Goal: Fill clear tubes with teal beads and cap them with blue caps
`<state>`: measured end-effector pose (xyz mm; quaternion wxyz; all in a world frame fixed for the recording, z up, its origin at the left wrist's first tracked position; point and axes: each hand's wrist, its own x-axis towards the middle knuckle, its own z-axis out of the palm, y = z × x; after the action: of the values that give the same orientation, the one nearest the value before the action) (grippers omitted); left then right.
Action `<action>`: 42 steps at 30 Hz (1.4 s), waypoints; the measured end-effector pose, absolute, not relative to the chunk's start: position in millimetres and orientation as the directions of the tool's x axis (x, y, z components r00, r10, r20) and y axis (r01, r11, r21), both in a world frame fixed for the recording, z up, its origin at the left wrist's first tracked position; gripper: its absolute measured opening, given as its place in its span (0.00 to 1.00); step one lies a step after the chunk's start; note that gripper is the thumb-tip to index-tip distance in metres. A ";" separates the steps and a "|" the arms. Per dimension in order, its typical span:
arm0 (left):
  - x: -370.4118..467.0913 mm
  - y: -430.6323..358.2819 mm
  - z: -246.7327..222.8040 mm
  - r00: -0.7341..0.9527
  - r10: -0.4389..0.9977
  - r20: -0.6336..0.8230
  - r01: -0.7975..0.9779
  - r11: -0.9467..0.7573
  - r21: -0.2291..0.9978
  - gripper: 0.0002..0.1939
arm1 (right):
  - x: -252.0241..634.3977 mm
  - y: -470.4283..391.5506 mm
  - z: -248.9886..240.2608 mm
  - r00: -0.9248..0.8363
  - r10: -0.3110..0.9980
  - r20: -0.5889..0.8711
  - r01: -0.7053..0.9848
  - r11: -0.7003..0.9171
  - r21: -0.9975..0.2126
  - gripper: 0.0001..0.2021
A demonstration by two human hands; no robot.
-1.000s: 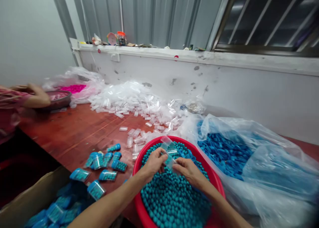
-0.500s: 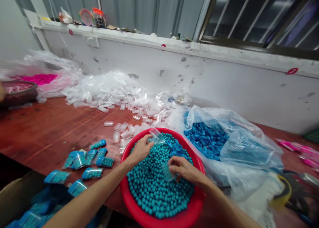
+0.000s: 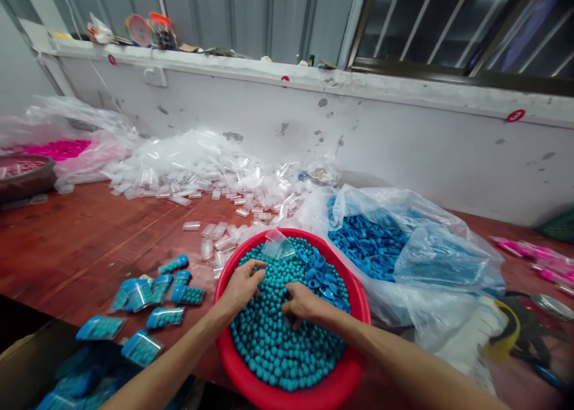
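A red basin [image 3: 223, 332] full of round teal beads [image 3: 287, 359] stands before me. My left hand [image 3: 243, 285] is over the basin's left side, fingers loosely bent and apart, with nothing seen in them. Near the middle, my right hand [image 3: 301, 303] dips its curled fingertips into the beads; what they hold, if anything, is hidden. Several clear plastic cases [image 3: 278, 245] lie on the beads at the far rim. Beside them, to the right, sits a small heap of blue caps [image 3: 320, 274].
Filled, blue-capped cases [image 3: 165, 317] lie left of the basin, with more below the table edge. Behind is a pile of clear empty cases [image 3: 201, 165]. A plastic bag of blue caps [image 3: 370, 242] stands right; a brown bowl [image 3: 27, 180] is far left.
My left hand has left the clear cases at the far rim and moved nearer me. My right hand, which held a clear case, has moved left and lower into the beads.
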<state>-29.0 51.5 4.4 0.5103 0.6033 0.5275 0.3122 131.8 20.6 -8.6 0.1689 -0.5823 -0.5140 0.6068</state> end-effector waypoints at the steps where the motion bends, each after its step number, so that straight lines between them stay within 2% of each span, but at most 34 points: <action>1: -29.9 52.1 3.7 0.238 0.959 -0.157 0.317 0.076 0.945 0.15 | 128.7 24.6 -10.4 -0.251 0.827 -0.502 0.352 -0.405 -0.844 0.09; 5: -34.4 49.9 3.1 0.223 0.964 -0.146 0.318 0.069 0.945 0.15 | 132.8 26.8 -7.6 -0.221 0.898 -0.380 0.171 -0.348 -0.922 0.12; 8: -31.9 41.7 6.1 0.289 0.941 -0.177 0.307 0.084 0.948 0.17 | 140.7 19.2 -3.4 -0.221 0.921 -0.320 0.060 -0.315 -0.947 0.12; 11: -22.9 30.8 9.8 0.427 0.856 -0.292 0.246 0.201 0.948 0.17 | 141.3 11.2 -1.3 -0.241 0.933 -0.269 -0.119 -0.303 -0.945 0.17; 13: -16.2 24.6 11.3 0.486 0.800 -0.351 0.179 0.302 0.936 0.15 | 138.9 6.6 0.4 -0.252 0.936 -0.247 -0.176 -0.295 -0.939 0.20; 17: -9.2 16.2 13.1 0.544 0.757 -0.362 0.113 0.362 0.925 0.14 | 139.2 -5.1 5.1 -0.277 0.940 -0.198 -0.038 -0.216 -0.976 0.13; 21: -9.2 9.0 14.8 0.578 0.737 -0.350 0.214 0.278 0.937 0.14 | 146.5 -26.5 4.2 -0.295 0.931 -0.215 0.126 -0.185 -0.975 0.05; 25: -8.6 2.0 12.1 0.661 0.643 -0.387 0.300 0.246 0.922 0.14 | 155.1 -48.5 3.6 -0.301 0.922 -0.244 0.334 -0.138 -0.932 0.06; 29: -7.2 -0.1 8.9 0.698 0.615 -0.367 0.254 0.266 0.930 0.16 | 173.4 -53.8 18.9 -0.321 0.937 -0.140 0.542 0.060 -0.838 0.09; 32: -9.3 2.4 9.1 0.682 0.626 -0.377 0.180 0.356 0.917 0.17 | 190.7 -41.5 31.3 -0.237 0.972 0.005 0.743 0.185 -0.643 0.09; 34: -12.0 4.2 10.2 0.667 0.634 -0.391 0.104 0.441 0.891 0.17 | 198.7 -27.8 32.2 -0.098 0.994 0.045 0.876 0.108 -0.470 0.09; 36: -14.3 5.1 11.4 0.662 0.635 -0.398 0.034 0.504 0.863 0.16 | 202.0 -13.1 26.9 0.019 0.998 0.052 0.933 0.001 -0.359 0.08; 38: -15.4 5.1 12.0 0.667 0.632 -0.394 -0.003 0.531 0.847 0.16 | 201.8 -0.2 19.7 0.066 0.996 0.053 0.938 -0.043 -0.343 0.06; 42: -14.7 4.4 11.0 0.648 0.644 -0.406 0.026 0.514 0.857 0.16 | 198.7 15.2 15.3 0.040 0.999 0.033 0.898 -0.022 -0.439 0.05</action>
<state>-14.7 4.4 11.0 0.7873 0.4520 0.3705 0.1964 198.7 15.2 15.3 0.1739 -0.7000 -0.6774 0.1446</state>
